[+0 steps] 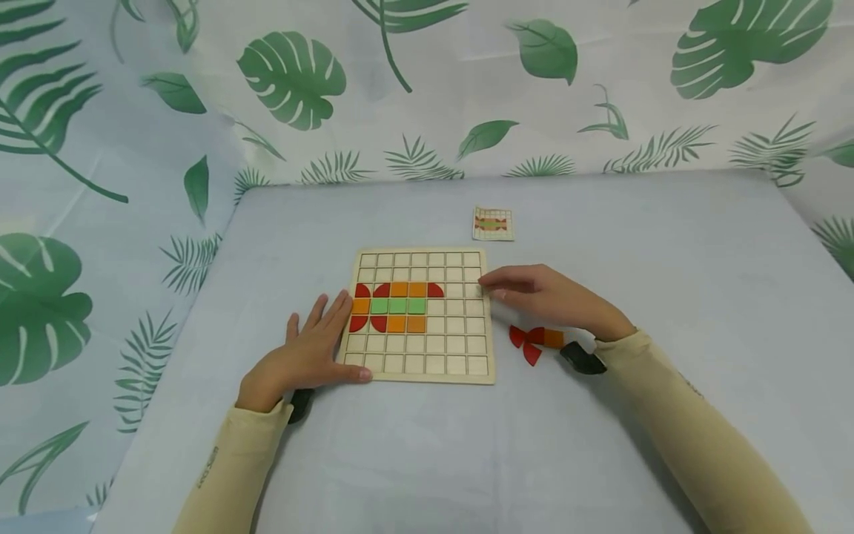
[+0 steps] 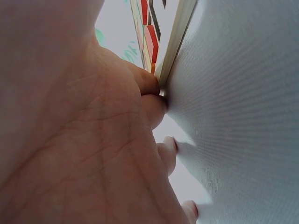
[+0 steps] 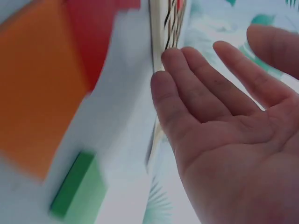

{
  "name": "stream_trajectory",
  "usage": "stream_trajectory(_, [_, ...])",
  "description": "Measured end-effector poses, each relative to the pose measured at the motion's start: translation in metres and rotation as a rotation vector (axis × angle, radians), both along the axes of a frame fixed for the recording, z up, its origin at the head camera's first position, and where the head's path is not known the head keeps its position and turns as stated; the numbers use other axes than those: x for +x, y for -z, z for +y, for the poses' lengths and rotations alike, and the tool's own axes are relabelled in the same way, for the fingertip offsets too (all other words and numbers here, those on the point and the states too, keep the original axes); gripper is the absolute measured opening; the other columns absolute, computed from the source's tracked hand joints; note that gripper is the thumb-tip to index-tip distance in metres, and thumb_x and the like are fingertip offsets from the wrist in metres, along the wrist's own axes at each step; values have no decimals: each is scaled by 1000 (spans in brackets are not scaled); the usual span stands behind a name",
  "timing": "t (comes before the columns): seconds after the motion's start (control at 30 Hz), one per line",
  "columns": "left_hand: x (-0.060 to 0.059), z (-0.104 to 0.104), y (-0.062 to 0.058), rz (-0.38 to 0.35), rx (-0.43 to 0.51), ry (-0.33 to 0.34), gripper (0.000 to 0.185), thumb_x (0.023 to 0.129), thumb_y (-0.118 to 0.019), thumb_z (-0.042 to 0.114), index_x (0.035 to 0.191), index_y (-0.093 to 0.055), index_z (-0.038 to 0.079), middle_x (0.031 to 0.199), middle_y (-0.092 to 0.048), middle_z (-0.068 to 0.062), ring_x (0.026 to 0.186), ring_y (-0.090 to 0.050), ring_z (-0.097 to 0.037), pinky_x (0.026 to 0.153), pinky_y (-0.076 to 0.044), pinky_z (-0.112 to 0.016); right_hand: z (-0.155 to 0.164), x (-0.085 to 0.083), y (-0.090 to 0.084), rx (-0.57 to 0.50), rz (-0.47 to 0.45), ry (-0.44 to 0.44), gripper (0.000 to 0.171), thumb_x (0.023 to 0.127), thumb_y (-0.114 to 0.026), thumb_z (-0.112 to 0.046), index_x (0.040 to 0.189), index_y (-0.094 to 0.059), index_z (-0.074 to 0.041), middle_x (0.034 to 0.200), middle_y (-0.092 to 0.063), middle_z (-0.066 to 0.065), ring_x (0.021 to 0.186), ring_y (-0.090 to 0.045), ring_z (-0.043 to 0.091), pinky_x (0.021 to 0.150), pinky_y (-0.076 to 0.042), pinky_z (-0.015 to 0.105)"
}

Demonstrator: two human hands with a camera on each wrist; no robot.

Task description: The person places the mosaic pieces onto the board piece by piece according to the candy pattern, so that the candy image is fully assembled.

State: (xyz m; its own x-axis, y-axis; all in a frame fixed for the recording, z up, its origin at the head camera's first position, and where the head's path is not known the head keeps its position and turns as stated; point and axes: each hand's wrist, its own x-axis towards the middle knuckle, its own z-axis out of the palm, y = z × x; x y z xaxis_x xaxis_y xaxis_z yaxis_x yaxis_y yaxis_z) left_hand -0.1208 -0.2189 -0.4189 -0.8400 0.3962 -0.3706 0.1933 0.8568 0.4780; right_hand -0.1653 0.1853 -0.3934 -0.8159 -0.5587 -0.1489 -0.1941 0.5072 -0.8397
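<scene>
A pale wooden grid board [image 1: 457, 345] lies flat on the table. In its left and middle cells are red quarter-round tiles [image 1: 435, 290], orange square tiles [image 1: 396, 324] and a row of green square tiles [image 1: 397, 305]. My left hand [image 1: 310, 354] rests at the board's left side, fingers spread, fingertips at the edge and thumb over the near corner. My right hand [image 1: 554, 297] hovers at the right edge with fingers extended. The right wrist view shows nothing between its fingers [image 3: 180, 100].
Beside the board, below my right hand, lie loose red quarter-round tiles [image 1: 531, 353] and an orange tile [image 1: 553, 339]. A loose green tile [image 3: 79, 186] shows in the right wrist view. Behind the board is a small pattern card [image 1: 493, 224]. Leaf-printed cloth [image 1: 427, 111] hangs at the back.
</scene>
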Motion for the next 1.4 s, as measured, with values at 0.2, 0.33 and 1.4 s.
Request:
stream_trajectory(0.2, [2,-1,0,-8,4,-4,131,87,-85,59,172,-1,3,179,3,-14,162,15,-38,119,13,-73,19,-3,-4,68,27,33,37,107,-65,-16,142,-67,-4,138,-69,9,126,-62,26,108,-48,51])
stream_trajectory(0.33, [1,-1,1,-4,12,-9,132,86,-85,59,172,-1,3,179,3,-14,162,14,-39,119,13,-72,34,-5,-8,137,50,43,38,105,-70,-16,140,-68,-3,136,-70,10,125,-63,28,107,-48,53])
stream_trajectory(1.4, [0,-1,0,-1,3,3,131,87,-84,59,172,-3,3,179,2,-15,162,14,-39,119,13,-73,50,-8,-3,350,77,26,12,96,-78,-9,103,-68,-8,94,-67,0,91,-60,23,81,-53,42])
